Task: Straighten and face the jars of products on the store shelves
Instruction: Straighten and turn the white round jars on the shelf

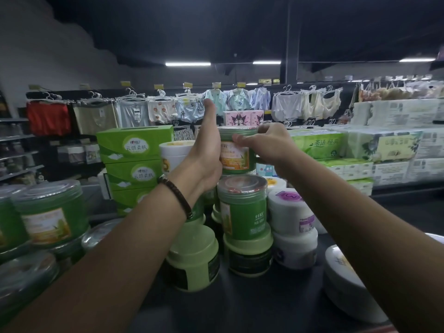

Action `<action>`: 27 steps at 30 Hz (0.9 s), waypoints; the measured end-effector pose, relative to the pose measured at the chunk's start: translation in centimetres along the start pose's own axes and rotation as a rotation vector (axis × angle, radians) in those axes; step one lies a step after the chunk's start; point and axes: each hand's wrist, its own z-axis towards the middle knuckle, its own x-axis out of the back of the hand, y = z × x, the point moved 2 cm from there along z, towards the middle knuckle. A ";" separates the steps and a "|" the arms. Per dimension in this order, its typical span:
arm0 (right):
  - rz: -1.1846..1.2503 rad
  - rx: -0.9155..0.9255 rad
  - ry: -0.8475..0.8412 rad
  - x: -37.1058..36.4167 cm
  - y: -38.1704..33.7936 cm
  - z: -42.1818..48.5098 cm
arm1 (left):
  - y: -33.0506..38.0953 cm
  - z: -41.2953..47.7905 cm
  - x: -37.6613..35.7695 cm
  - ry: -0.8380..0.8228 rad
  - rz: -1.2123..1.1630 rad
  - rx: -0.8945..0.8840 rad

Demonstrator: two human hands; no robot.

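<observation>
Both hands held the top jar (236, 159) of a green stack (242, 212). The left hand (204, 155) cupped its left side, thumb pointing up; the right hand (266, 143) curled round its right side below the lid. White jars (290, 212) stood just right of the stack, tissue boxes (134, 145) behind on the left.

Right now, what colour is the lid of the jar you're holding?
Dark green lid on the jar; head view.

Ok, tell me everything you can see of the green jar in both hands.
The top green jar is a plastic-looking tub with a dark green lid and an orange-and-cream label facing the camera. It stands upright above a second green jar; contact is unclear. The left hand lies against its left side, thumb up; the right hand curls its fingers round the lid and right side.
</observation>
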 end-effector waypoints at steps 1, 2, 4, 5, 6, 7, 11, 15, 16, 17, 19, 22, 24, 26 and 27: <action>0.016 0.000 0.002 0.1 -0.1 -0.1 | 0.1 -0.2 -0.1 -0.004 0.007 -0.004; 0.029 0.004 -0.002 0.2 -0.3 -0.3 | 0.3 -0.4 -0.1 -0.011 0.005 -0.006; 0.042 0.020 -0.015 0.6 -0.9 -0.6 | 0.8 -0.8 -0.3 -0.023 -0.001 -0.005; 0.046 0.029 -0.017 0.8 -1.2 -0.8 | 1.0 -0.9 -0.4 -0.031 0.005 -0.007; 0.051 0.039 -0.015 1.0 -1.5 -0.9 | 1.3 -1.1 -0.5 -0.039 0.017 -0.012; 0.057 0.049 -0.010 1.2 -1.7 -1.1 | 1.5 -1.2 -0.6 -0.043 0.027 -0.019; 0.056 0.066 0.001 1.5 -2.7 -1.7 | 2.5 -1.8 -0.6 -0.033 0.067 -0.036; 0.078 0.067 -0.026 1.7 -3.9 -2.5 | 3.3 -2.6 -0.2 -0.061 0.109 -0.071; 0.079 0.068 -0.033 1.8 -4.2 -2.7 | 3.6 -2.6 0.1 -0.059 0.104 -0.089; 0.074 0.071 -0.036 1.9 -4.5 -2.9 | 3.7 -2.6 0.4 -0.068 0.087 -0.098; 0.059 0.085 -0.037 1.9 -5.1 -3.1 | 4.2 -3.1 0.8 -0.089 0.068 -0.118; 0.069 0.094 -0.030 1.6 -6.0 -3.4 | 5.0 -4.3 0.9 -0.122 0.078 -0.135; 0.082 0.109 -0.032 1.2 -6.6 -3.7 | 5.6 -5.0 1.3 -0.127 0.061 -0.136; 0.071 0.124 -0.027 0.9 -7.2 -4.1 | 6.1 -5.7 2.0 -0.122 0.047 -0.127; 0.064 0.128 -0.025 0.7 -7.5 -4.3 | 6.4 -6.0 2.5 -0.125 0.037 -0.126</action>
